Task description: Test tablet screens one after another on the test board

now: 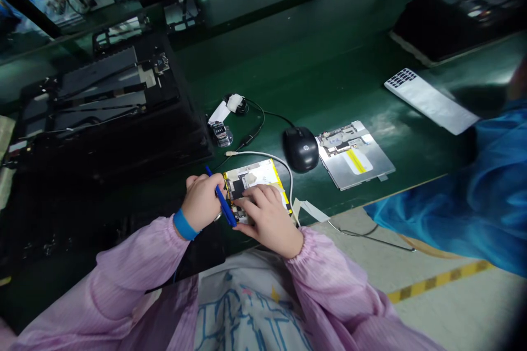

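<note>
My left hand [203, 200] is closed around a thin blue tool [221, 197] that slants down to the right. Its lower tip meets the near left edge of a small opened device [259, 175] with a yellow-edged silver back and an exposed circuit board. My right hand [267, 216] lies on top of that device, fingers curled and pressing on its lower half. A white cable [263, 156] runs along the device's far side. Both wrists are in pink sleeves, with a blue band on the left wrist.
A black mouse [300, 148] sits just beyond the device, and a second opened silver device [356, 153] lies to its right. Black trays [102, 115] fill the left of the green bench [329, 77]. A person in a blue sleeve [473, 197] stands at the right edge.
</note>
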Available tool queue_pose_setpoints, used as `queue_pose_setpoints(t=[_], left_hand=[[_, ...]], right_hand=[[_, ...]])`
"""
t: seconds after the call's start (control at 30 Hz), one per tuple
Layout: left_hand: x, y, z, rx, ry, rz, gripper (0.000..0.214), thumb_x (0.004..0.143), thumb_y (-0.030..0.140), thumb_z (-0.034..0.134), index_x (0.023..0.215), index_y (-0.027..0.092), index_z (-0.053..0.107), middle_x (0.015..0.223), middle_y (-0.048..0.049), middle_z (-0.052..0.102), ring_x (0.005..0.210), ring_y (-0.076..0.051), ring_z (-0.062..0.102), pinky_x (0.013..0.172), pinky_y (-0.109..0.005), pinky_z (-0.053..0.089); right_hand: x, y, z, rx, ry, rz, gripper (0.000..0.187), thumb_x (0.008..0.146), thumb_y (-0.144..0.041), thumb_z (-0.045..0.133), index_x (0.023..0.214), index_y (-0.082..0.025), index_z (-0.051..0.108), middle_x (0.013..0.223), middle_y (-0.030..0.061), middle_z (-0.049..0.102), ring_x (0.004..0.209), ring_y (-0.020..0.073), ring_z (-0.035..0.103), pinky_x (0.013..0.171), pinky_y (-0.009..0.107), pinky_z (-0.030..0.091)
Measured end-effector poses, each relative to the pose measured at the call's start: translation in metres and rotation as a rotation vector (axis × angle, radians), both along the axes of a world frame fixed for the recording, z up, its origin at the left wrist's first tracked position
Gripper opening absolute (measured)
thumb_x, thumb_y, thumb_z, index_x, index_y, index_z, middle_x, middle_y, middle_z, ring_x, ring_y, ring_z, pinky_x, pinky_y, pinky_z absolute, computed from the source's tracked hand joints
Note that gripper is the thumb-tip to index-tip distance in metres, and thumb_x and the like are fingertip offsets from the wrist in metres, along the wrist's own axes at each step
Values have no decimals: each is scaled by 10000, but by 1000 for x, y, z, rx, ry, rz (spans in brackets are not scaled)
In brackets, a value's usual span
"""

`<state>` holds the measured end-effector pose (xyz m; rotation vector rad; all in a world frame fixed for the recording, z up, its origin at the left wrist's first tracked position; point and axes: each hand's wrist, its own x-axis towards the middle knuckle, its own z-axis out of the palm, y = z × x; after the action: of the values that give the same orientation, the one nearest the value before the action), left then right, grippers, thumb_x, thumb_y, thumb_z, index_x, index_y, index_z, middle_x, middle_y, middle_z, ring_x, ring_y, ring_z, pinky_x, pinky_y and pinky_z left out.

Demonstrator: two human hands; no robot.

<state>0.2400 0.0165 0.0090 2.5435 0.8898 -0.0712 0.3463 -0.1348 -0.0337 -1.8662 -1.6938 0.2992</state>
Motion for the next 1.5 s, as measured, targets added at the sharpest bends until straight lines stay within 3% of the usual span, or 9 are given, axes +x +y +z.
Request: queue_pose_setpoints(t=[0.13,0.27,0.93,1.37,1.5], left_hand=[[0,-2,0,4,15,-9,115,757,159,503,656,198,466,631,3,550,703,-208,533,798,-377,293],[1,-5,0,13,29,-24,121,747,130,507,649,197,485,623,1,548,698,-209,531,799,-383,288],[-1,-9,0,74,3,-44,150,768,106,491,647,189,524,633,-4,563,715,-197,533,787,-369,312],[-1,-9,-4,106,23,-78,165,805,142,488,654,193,532,624,-16,557,716,-207,523,758,-370,317],[-2,-10,-4,106,27,-70,166,813,146,480,664,194,534,638,-24,571,731,-215,530,756,-373,322]], right_hand=[[0,0,0,11,7,8,421,800,-456,665,1130,-206,588,1160,115,550,1133,294,453,1053,547,280],[0,0,-1,9,14,15,416,799,-418,673,1141,-202,578,1176,115,547,1162,289,460,1089,555,252],[0,0,-1,9,12,9,462,782,-415,692,1159,-177,574,1180,118,556,1152,287,474,1099,552,261],[-3,2,1,-48,-111,44,559,805,-429,661,1297,-199,527,1233,126,543,1142,309,463,1075,582,259],[-6,3,2,-64,-134,25,515,838,-419,622,1290,-192,531,1242,127,548,1151,324,450,1068,590,269]])
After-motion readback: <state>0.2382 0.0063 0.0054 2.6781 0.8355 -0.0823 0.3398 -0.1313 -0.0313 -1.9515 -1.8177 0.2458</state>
